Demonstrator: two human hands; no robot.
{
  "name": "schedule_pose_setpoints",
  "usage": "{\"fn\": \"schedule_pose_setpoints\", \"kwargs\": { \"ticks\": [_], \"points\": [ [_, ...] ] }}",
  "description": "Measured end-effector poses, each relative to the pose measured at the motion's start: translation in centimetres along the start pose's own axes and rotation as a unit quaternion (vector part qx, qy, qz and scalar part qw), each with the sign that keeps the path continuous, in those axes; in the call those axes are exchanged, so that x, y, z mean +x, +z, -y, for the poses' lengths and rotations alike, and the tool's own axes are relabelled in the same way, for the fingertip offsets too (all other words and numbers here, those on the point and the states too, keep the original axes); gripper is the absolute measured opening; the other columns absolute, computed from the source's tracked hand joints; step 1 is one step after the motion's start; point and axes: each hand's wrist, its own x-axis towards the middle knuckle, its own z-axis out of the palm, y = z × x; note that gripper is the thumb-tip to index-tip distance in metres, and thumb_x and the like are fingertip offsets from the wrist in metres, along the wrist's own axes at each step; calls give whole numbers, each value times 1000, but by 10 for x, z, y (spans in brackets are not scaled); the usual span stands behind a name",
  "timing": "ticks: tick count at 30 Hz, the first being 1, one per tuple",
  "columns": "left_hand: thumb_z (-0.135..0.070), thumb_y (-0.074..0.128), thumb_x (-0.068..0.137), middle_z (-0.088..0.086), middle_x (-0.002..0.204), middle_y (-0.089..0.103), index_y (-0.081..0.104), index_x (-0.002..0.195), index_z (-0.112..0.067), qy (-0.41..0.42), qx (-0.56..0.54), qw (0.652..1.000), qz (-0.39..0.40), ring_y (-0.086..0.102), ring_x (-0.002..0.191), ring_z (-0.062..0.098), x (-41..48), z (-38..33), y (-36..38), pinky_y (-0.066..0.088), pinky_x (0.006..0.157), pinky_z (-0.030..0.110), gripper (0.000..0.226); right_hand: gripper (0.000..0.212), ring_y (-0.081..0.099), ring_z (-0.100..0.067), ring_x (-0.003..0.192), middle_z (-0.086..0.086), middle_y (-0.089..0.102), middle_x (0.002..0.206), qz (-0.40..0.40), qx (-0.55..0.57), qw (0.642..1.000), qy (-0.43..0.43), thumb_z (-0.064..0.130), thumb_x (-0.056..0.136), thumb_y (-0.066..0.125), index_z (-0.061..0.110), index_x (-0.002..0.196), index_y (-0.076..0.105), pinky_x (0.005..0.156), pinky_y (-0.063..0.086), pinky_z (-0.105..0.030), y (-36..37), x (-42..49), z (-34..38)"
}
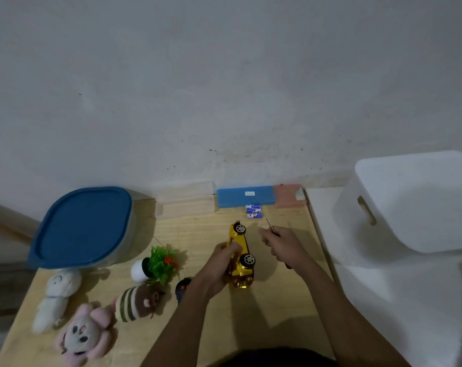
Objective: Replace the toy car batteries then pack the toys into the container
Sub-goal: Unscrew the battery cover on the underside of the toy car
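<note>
A yellow toy car [241, 256] lies on its side on the wooden table [272, 308], wheels facing right. My left hand [222, 263] grips its body from the left. My right hand [280, 246] holds a screwdriver [271, 225], its metal tip pointing up and away, just right of the car. Blue batteries [253, 211] lie beyond the car near the wall. A container with a blue lid [81, 226] stands at the left, lid on.
Plush toys lie at the front left: a white one [58, 295], a pink one [83, 335], a striped one [137, 303]. A small potted plant [155, 266] lies tipped beside a dark remote [182, 288]. Blue [244, 196] and pink [288, 196] blocks line the wall. A white bin [420, 202] stands right.
</note>
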Motion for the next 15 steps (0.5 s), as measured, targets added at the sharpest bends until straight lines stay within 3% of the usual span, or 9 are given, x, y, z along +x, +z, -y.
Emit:
{"fn": "schedule_pose_setpoints", "kwargs": {
  "ticks": [2,4,6,8,10,13,15],
  "points": [
    [-31,59,82,24,114,66,57,130,-1,14,-86,995,42,66,95,34,-13,-9,-4,55,84,46,57,27,44,-4,51,6,53,64,19,2,999,-39,34,94,61,8,88,68,50,34,-18,7,-6,8],
    [-34,55,84,26,113,68,63,124,-1,40,-138,987,71,67,94,34,-24,-17,-5,52,89,47,52,17,58,1,62,15,62,68,33,14,995,-94,32,92,65,16,97,71,56,45,-15,16,-13,17],
    [-36,57,80,24,109,69,63,124,-3,67,-182,976,96,69,90,35,-34,-25,-2,56,82,44,55,14,66,-7,81,8,66,82,42,29,989,-141,30,89,68,25,102,70,68,56,-22,24,-17,23],
    [-36,58,80,24,109,70,63,123,-3,85,-204,971,95,70,90,35,-40,-31,0,59,77,42,55,18,63,-7,81,8,59,80,41,9,984,-173,32,88,69,31,106,67,70,53,-21,28,-19,30],
    [-36,57,82,23,108,71,63,123,-2,94,-191,973,89,70,89,34,-43,-37,-1,59,75,41,54,25,60,-1,81,15,58,81,39,-24,980,-192,36,88,69,35,113,65,70,48,-16,28,-20,35],
    [-37,46,92,19,92,74,64,119,-3,89,-137,984,66,71,76,30,-47,-43,-4,59,65,35,47,37,60,-3,98,15,64,101,49,-69,974,-211,40,88,67,40,124,61,84,53,-24,27,-20,39],
    [-38,40,95,17,90,74,63,121,-2,97,-102,989,55,71,74,29,-46,-43,-7,58,63,33,50,39,61,-4,93,18,63,95,45,-118,965,-232,41,88,65,43,127,59,81,54,-27,28,-22,42]
  ]
}}
